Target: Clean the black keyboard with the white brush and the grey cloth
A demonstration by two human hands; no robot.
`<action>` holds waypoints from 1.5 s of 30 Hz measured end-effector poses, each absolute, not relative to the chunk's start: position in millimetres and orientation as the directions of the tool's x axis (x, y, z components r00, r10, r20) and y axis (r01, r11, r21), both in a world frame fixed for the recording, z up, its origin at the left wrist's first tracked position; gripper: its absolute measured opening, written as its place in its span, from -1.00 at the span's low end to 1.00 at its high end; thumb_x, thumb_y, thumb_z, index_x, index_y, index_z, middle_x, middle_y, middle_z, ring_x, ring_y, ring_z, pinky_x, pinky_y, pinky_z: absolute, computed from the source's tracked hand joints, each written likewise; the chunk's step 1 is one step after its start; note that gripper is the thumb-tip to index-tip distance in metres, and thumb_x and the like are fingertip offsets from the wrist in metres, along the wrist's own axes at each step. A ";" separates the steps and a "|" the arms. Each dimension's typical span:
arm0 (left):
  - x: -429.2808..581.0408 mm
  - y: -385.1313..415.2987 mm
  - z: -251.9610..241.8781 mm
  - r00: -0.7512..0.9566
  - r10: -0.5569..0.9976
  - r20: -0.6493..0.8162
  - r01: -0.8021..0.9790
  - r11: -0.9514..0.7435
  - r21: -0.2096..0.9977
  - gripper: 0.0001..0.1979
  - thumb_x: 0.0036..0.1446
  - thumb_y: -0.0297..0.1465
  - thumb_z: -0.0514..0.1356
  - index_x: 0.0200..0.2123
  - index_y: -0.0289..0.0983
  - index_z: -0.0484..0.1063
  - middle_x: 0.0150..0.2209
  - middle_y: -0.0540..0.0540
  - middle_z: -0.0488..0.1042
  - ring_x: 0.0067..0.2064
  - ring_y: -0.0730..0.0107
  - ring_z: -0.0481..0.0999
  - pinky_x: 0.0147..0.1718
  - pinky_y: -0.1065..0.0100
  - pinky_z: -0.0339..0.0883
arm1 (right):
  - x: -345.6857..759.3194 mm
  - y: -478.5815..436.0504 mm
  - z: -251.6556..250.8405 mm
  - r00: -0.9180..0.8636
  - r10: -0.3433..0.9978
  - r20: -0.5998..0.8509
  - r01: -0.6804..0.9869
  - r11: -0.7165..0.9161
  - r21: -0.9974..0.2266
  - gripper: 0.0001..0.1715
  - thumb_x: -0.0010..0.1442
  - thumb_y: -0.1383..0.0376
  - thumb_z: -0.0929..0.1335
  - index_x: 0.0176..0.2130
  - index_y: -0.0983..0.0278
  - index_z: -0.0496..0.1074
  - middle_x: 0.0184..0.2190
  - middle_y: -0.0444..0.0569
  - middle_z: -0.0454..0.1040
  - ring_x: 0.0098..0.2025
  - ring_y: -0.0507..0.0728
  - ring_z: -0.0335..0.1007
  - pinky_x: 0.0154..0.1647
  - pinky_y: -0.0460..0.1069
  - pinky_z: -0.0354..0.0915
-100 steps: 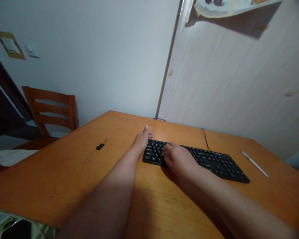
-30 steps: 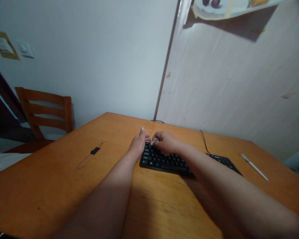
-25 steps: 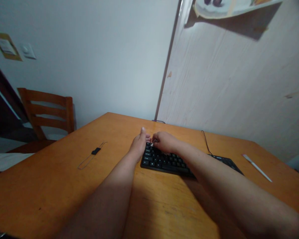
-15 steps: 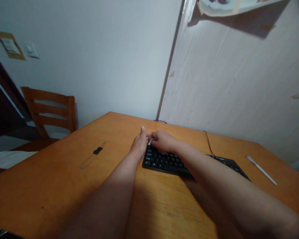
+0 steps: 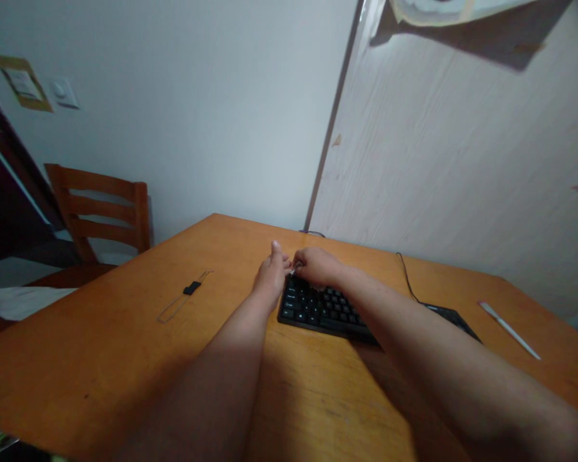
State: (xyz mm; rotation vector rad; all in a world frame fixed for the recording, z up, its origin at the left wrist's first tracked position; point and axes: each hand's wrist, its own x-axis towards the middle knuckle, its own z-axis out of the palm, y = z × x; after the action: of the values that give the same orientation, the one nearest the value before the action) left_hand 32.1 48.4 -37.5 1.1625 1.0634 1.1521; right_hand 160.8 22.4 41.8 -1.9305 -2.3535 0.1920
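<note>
A black keyboard (image 5: 301, 314) lies on the wooden table, partly hidden under my right hand and forearm. My left hand (image 5: 271, 279) rests against its left end, thumb up and fingers stretched towards the right hand. Over the keyboard's far left corner, the fingers of my right hand (image 5: 315, 266) are pinched together. A small whitish thing (image 5: 293, 272) shows at its fingertips, too little of it to name. The two hands' fingertips are close together; whether they touch I cannot tell.
To the left lies a thin wire loop with a black block (image 5: 191, 288). A slim white brush-like stick (image 5: 510, 332) lies on the right. A black cable (image 5: 406, 276) runs behind the keyboard. A wooden chair (image 5: 101, 212) stands beyond the table's left edge (image 5: 173, 242).
The view has shifted slightly. My right hand has turned a little at the keyboard's corner, and less of the whitish thing shows. My left hand stays in place.
</note>
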 end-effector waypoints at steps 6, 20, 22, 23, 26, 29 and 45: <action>34.6 47.4 -36.8 0.097 0.995 -0.025 -0.104 0.035 0.994 -0.05 0.16 0.34 -0.21 -0.01 -0.37 0.50 0.00 -0.41 0.60 -0.07 0.02 0.65 -0.06 0.14 0.45 | 177.5 24.5 42.1 -0.196 0.978 -0.067 0.965 0.181 -0.191 -0.76 0.16 0.25 0.40 -0.15 0.19 0.60 -0.28 -0.04 0.65 -0.30 0.10 0.51 -0.34 -0.09 0.23; 35.3 40.8 -31.4 0.118 0.993 0.010 -0.080 0.000 0.997 -0.12 0.20 0.29 -0.16 -0.09 -0.39 0.52 -0.03 -0.44 0.61 -0.05 0.01 0.64 -0.09 0.16 0.46 | 193.0 3.2 50.1 -0.151 0.981 -0.120 0.966 0.121 -0.228 -0.79 0.09 0.32 0.42 -0.22 0.26 0.60 -0.37 -0.03 0.62 -0.39 0.09 0.46 -0.44 -0.09 0.19; 35.3 39.7 -30.1 0.112 0.994 0.009 -0.071 -0.001 0.998 -0.13 0.21 0.29 -0.16 -0.10 -0.38 0.52 -0.03 -0.44 0.60 -0.05 0.00 0.64 -0.10 0.16 0.46 | 196.5 2.0 53.9 -0.130 0.983 -0.133 0.966 0.095 -0.241 -0.79 0.10 0.32 0.41 -0.22 0.29 0.60 -0.38 -0.02 0.62 -0.41 0.08 0.46 -0.46 -0.09 0.20; 35.4 39.2 -29.4 0.109 0.994 0.007 -0.064 0.000 0.998 -0.13 0.21 0.28 -0.16 -0.11 -0.38 0.52 -0.04 -0.44 0.61 -0.05 0.00 0.64 -0.11 0.16 0.47 | 197.0 1.3 55.7 -0.124 0.983 -0.138 0.964 0.086 -0.251 -0.78 0.11 0.31 0.39 -0.21 0.30 0.60 -0.38 -0.01 0.62 -0.41 0.08 0.46 -0.47 -0.09 0.20; 35.7 37.7 -27.2 0.107 0.994 0.007 -0.047 -0.002 0.999 -0.15 0.23 0.26 -0.17 -0.13 -0.38 0.52 -0.05 -0.44 0.61 -0.06 0.01 0.64 -0.12 0.16 0.47 | 193.4 -0.7 58.6 -0.120 0.982 -0.145 0.958 0.076 -0.278 -0.74 0.14 0.31 0.38 -0.16 0.29 0.59 -0.32 -0.02 0.63 -0.38 0.07 0.48 -0.46 -0.11 0.22; 36.0 36.1 -25.4 0.108 0.994 0.008 -0.052 -0.003 0.999 -0.17 0.25 0.24 -0.16 -0.11 -0.38 0.52 -0.04 -0.44 0.60 -0.07 0.02 0.64 -0.10 0.15 0.46 | 187.0 -1.4 58.1 -0.107 0.983 -0.150 0.960 0.062 -0.273 -0.74 0.09 0.32 0.42 -0.16 0.30 0.58 -0.28 0.00 0.63 -0.32 0.08 0.49 -0.41 -0.10 0.24; 36.0 38.0 -27.2 0.107 0.994 0.025 -0.066 -0.018 0.998 -0.18 0.21 0.27 -0.11 -0.16 -0.37 0.51 -0.10 -0.43 0.62 -0.11 0.03 0.64 -0.08 0.11 0.46 | 236.9 -18.0 55.1 0.098 0.973 -0.210 0.966 -0.143 -0.213 -0.79 0.05 0.36 0.45 -0.23 0.33 0.54 -0.34 0.05 0.58 -0.38 0.10 0.45 -0.46 -0.08 0.22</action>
State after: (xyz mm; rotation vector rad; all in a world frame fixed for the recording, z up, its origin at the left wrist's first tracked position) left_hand 36.0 38.0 -27.2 1.2258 1.0723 1.1753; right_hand 236.9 -18.0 55.1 -2.3119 -2.0425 0.4714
